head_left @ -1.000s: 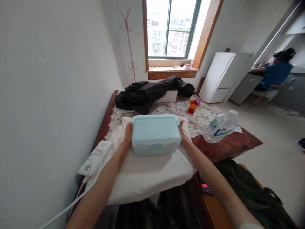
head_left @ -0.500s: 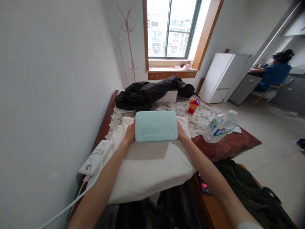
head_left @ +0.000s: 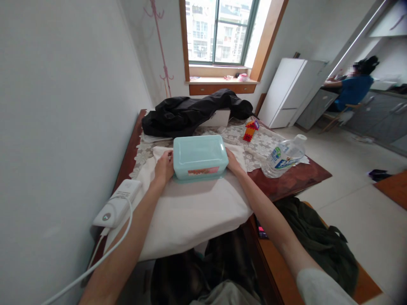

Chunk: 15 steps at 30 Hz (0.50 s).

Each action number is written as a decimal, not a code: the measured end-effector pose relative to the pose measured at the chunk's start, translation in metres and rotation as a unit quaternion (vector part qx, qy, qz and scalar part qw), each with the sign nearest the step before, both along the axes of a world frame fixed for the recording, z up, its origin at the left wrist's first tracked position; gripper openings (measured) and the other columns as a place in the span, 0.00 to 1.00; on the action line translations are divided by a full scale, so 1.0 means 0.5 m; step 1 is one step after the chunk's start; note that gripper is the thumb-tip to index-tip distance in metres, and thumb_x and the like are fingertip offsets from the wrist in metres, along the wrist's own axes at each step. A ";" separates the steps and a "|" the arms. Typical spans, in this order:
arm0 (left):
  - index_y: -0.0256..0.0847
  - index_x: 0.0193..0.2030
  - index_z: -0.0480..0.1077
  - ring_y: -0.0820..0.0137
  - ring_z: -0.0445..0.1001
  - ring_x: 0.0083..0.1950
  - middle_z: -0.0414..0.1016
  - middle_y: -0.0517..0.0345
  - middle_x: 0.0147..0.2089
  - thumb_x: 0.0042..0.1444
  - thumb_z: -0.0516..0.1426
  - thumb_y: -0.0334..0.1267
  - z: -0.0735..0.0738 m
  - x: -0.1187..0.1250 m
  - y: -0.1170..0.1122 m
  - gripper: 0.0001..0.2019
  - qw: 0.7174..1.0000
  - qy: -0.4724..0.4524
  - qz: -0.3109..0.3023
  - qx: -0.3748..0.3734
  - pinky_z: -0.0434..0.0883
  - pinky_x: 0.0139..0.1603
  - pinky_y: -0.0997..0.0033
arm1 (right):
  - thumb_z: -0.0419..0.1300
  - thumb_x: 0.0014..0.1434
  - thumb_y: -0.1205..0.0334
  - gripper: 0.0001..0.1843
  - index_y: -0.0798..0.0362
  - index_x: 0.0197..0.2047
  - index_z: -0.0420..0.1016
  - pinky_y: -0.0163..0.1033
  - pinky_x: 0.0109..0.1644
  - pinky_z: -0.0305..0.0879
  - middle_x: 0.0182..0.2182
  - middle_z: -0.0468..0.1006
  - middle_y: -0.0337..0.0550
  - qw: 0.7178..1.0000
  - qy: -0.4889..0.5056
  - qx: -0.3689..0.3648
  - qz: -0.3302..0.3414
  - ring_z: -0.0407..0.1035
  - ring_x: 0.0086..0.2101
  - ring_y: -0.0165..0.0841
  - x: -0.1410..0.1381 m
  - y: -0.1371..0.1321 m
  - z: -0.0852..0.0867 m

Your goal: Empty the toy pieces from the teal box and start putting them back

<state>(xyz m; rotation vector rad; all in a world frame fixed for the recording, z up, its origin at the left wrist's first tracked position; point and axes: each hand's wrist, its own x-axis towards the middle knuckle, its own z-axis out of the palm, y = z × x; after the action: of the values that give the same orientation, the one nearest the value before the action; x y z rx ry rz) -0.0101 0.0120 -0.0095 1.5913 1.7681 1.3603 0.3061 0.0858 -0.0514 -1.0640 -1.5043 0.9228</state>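
A: Head view, and the turquoise box [head_left: 200, 156] is sitting upside down, base up, on the white cloth [head_left: 190, 207], its lid edge pressing into the fabric.

B: The left hand [head_left: 164, 168] is cupping the box's left end and the right hand [head_left: 232, 162] is pressing the right end, so both are clamped on it from the sides.

A: How far along, would you say?

B: The box is looking flipped and set down; the hands are not letting go yet.

A: Room to move?

B: Tight on the left, with the wall [head_left: 63, 106] running close and the white adapter [head_left: 117, 204] near the table edge. On the right, the water bottle [head_left: 282, 156] is lying well apart, and the black jacket [head_left: 193, 112] is piling up behind.
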 end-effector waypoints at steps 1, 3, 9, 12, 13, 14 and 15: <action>0.41 0.55 0.76 0.49 0.78 0.55 0.83 0.41 0.56 0.63 0.58 0.47 0.002 0.003 0.000 0.19 1.000 0.018 0.008 0.020 0.69 0.59 0.54 | 0.60 0.55 0.51 0.24 0.48 0.53 0.80 0.50 0.65 0.65 0.55 0.83 0.47 1.000 -0.002 0.004 -0.005 0.72 0.54 0.46 0.000 -0.001 0.000; 0.40 0.59 0.75 0.52 0.77 0.57 0.81 0.42 0.60 0.65 0.56 0.48 0.005 0.010 0.001 0.21 0.997 0.023 0.006 0.069 0.70 0.61 0.55 | 0.60 0.55 0.52 0.27 0.49 0.58 0.78 0.50 0.67 0.64 0.58 0.81 0.48 1.000 -0.009 0.011 -0.004 0.72 0.55 0.46 0.000 -0.003 0.000; 0.38 0.54 0.76 0.56 0.77 0.56 0.83 0.46 0.55 0.69 0.50 0.51 0.002 0.026 0.010 0.22 0.993 -0.075 -0.046 0.077 0.69 0.61 0.59 | 0.61 0.57 0.50 0.26 0.51 0.56 0.80 0.53 0.68 0.64 0.59 0.81 0.50 1.000 -0.023 0.013 0.013 0.73 0.56 0.47 0.006 0.003 -0.001; 0.40 0.52 0.75 0.57 0.76 0.56 0.82 0.48 0.54 0.69 0.49 0.52 -0.012 0.020 0.017 0.21 0.992 -0.096 -0.063 0.051 0.68 0.61 0.60 | 0.61 0.56 0.52 0.22 0.50 0.51 0.82 0.54 0.67 0.64 0.55 0.83 0.48 1.000 -0.025 0.008 0.013 0.73 0.55 0.47 0.005 0.008 -0.005; 0.40 0.52 0.75 0.57 0.76 0.55 0.82 0.48 0.54 0.68 0.50 0.50 -0.017 0.017 0.020 0.20 0.991 -0.107 -0.064 0.045 0.68 0.61 0.60 | 0.60 0.56 0.52 0.21 0.50 0.50 0.83 0.55 0.67 0.64 0.54 0.84 0.48 1.000 -0.026 0.009 0.015 0.73 0.55 0.48 0.005 0.009 -0.006; 0.40 0.51 0.75 0.57 0.76 0.55 0.82 0.48 0.53 0.67 0.51 0.49 -0.022 0.014 0.023 0.18 0.990 -0.117 -0.066 0.042 0.68 0.61 0.59 | 0.60 0.56 0.52 0.20 0.50 0.48 0.83 0.55 0.67 0.64 0.54 0.84 0.48 0.999 -0.026 0.009 0.019 0.73 0.55 0.48 0.004 0.011 -0.006; 0.40 0.51 0.74 0.57 0.76 0.54 0.82 0.48 0.53 0.65 0.53 0.48 -0.026 0.011 0.026 0.17 0.989 -0.124 -0.069 0.040 0.69 0.60 0.59 | 0.59 0.56 0.53 0.20 0.50 0.48 0.83 0.56 0.68 0.64 0.54 0.84 0.47 0.999 -0.023 0.005 0.024 0.73 0.55 0.48 0.003 0.012 -0.005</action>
<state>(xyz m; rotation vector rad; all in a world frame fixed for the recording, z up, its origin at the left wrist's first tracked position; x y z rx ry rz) -0.0044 0.0249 -0.0226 1.4795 1.4486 1.5051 0.3077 0.0917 -0.0540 -1.0525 -1.5775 0.9291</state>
